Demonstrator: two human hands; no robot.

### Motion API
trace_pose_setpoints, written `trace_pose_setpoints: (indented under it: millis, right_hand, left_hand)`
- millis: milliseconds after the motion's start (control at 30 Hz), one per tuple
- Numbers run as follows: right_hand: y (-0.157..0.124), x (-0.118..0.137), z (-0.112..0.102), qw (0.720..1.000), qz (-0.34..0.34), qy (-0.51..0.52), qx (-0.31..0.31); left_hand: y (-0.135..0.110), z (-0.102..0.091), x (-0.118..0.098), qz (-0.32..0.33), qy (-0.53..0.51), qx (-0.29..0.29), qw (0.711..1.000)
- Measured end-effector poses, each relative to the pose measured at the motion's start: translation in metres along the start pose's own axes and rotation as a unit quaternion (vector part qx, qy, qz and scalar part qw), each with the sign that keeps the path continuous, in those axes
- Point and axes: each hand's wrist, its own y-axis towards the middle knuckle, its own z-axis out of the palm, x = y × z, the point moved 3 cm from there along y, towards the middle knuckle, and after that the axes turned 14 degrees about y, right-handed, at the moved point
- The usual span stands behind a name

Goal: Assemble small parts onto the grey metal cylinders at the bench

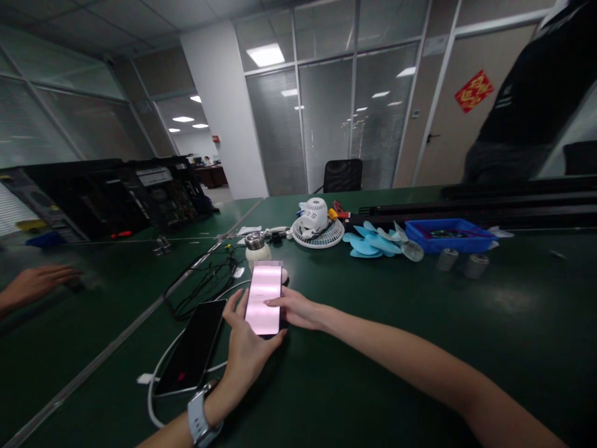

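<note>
My left hand (246, 348) grips a phone (263, 298) with a lit pinkish screen, holding it from below and behind over the green table (373, 348). A grey watch sits on that wrist. My right hand (298, 309) rests at the phone's right edge, its forefinger touching the screen and the other fingers curled. A second phone (192, 350) with a dark screen lies flat on the table just left of my left hand.
Black and white cables (200, 286) coil behind the phones. Farther back stand a small white fan motor on a grille (316, 225), blue fan blades (373, 242) and a blue tray (448, 235). Another person's hand (37, 281) rests at the left edge. A person in black (527, 112) stands back right.
</note>
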Motion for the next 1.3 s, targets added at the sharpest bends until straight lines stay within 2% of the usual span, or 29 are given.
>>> trace_pose_setpoints:
  millis: [300,400,600,733,900,1033,1133,1200,1233,1300]
  right_hand:
    - [-0.004,-0.007,-0.007,0.992,-0.078,-0.086,0.040]
    - [-0.003,-0.008,-0.009,0.992,-0.084,-0.088,0.043]
    - [0.001,-0.010,-0.008,0.997,-0.073,0.003,0.008]
    - [0.005,-0.010,-0.008,0.997,-0.053,0.047,-0.008]
    - [0.008,-0.009,-0.005,0.998,0.021,-0.016,-0.053]
    - [0.007,-0.005,0.001,0.992,0.046,-0.113,-0.039]
    - [-0.015,0.010,0.002,0.974,0.025,-0.219,-0.055]
    - [-0.048,0.029,-0.002,0.949,-0.030,-0.306,-0.066]
    - [-0.070,0.041,-0.005,0.931,-0.069,-0.351,-0.067]
    - [-0.124,0.067,-0.017,0.864,-0.151,-0.474,-0.077]
  left_hand:
    - [-0.005,0.011,0.012,0.013,-0.075,-0.010,0.997]
    - [-0.005,0.011,0.012,0.020,-0.088,-0.021,0.996]
    - [-0.004,0.007,0.010,0.023,-0.031,-0.032,0.999]
    - [-0.004,0.006,0.009,0.022,-0.035,-0.021,0.999]
    - [-0.005,0.004,0.006,-0.039,-0.107,-0.012,0.993]
    - [-0.005,0.001,0.010,-0.120,-0.133,-0.009,0.984]
    - [-0.001,0.000,0.018,-0.151,-0.103,0.010,0.983]
    - [0.003,0.000,0.025,-0.173,-0.070,0.025,0.982]
    - [0.006,0.000,0.030,-0.183,-0.054,0.032,0.981]
    - [0.011,0.001,0.039,-0.195,-0.029,0.033,0.980]
